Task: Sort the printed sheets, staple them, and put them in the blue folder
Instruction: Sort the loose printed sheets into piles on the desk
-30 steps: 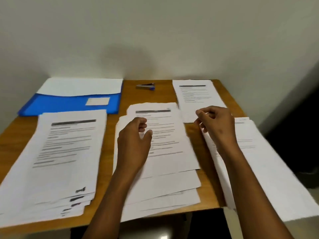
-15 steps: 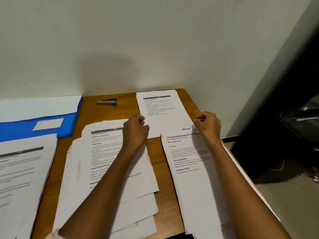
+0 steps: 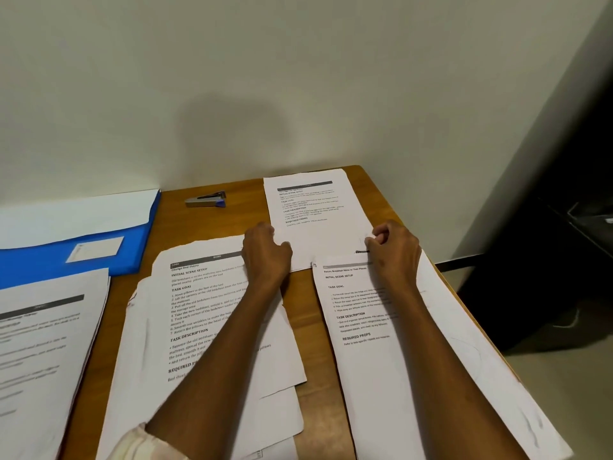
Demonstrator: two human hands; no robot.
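Both hands are on the far white printed sheet [image 3: 315, 207] lying flat on the brown wooden table [image 3: 381, 200]: the left hand [image 3: 265, 254] grips its near left edge with curled fingers, and the right hand [image 3: 394, 250] pinches its near right corner. Left of that sheet lies the small grey stapler [image 3: 206, 199] (blue-tipped), and further left the blue plastic folder [image 3: 99, 247]. Nearer than the sheet lie three more piles of printed pages.

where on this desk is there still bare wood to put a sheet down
Bare wood lies around the stapler, between the blue folder and the far sheet, plus a narrow strip between the middle pile and right pile. The near side is crowded with paper.
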